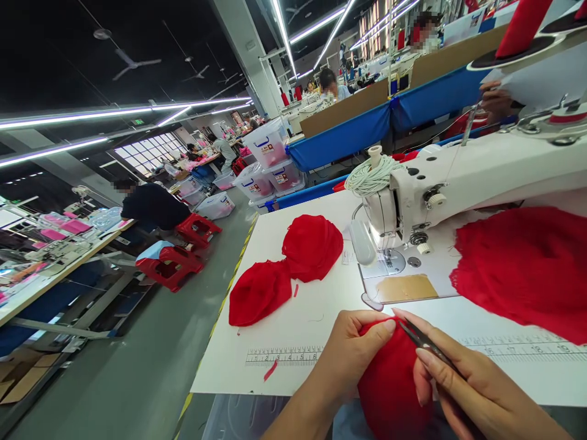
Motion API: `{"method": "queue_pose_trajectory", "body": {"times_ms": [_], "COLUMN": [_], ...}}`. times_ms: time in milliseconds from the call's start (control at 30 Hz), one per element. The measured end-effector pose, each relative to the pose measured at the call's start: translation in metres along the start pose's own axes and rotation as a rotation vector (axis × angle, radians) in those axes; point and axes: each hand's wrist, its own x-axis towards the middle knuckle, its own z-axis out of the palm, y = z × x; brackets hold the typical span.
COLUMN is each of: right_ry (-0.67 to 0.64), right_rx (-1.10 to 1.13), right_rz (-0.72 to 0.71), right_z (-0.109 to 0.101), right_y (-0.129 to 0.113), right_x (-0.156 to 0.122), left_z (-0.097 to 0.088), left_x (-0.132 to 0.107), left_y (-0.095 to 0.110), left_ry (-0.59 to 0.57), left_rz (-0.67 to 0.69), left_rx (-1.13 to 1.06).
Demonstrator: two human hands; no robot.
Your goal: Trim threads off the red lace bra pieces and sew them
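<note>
My left hand (351,351) pinches the top edge of a red fabric piece (394,382) between thumb and fingers, at the front edge of the sewing table (316,327). The cloth hangs down below the tabletop. In my right hand (472,373) is a pair of dark tweezers (431,345), with its points at the pinched edge close to my left thumb. Just beyond my hands stands a white sewing machine (463,183), its lamp lit over the needle plate (393,261). Two gathered red fabric pieces (314,247) lie to the left of the machine.
A larger heap of red fabric (527,269) covers the table's right side. A printed ruler (284,355) runs along the front, with a red scrap (270,370) by it. A bundle of pale cord (373,176) sits on the machine head. Clear bins (266,143) and seated people are beyond.
</note>
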Motion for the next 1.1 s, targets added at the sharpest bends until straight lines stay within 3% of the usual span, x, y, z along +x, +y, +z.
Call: {"method": "queue_pose_trajectory", "body": {"times_ms": [733, 900, 1100], "right_ry": [0.001, -0.096, -0.260], "right_rx": [-0.035, 0.140, 0.509], "right_rz": [0.014, 0.058, 0.133], "right_z": [-0.0021, -0.0024, -0.0057], "right_y": [-0.0073, -0.0082, -0.0006], "right_x": [-0.0028, -0.0015, 0.0044], "left_z": [-0.0009, -0.0004, -0.0021], "left_x": [0.0000, -0.0012, -0.0018], "left_y": [-0.0016, -0.0015, -0.0062], "left_ry": [-0.006, -0.025, -0.064], "left_rz": [0.107, 0.017, -0.047], "left_rx": [0.178, -0.004, -0.128]}}
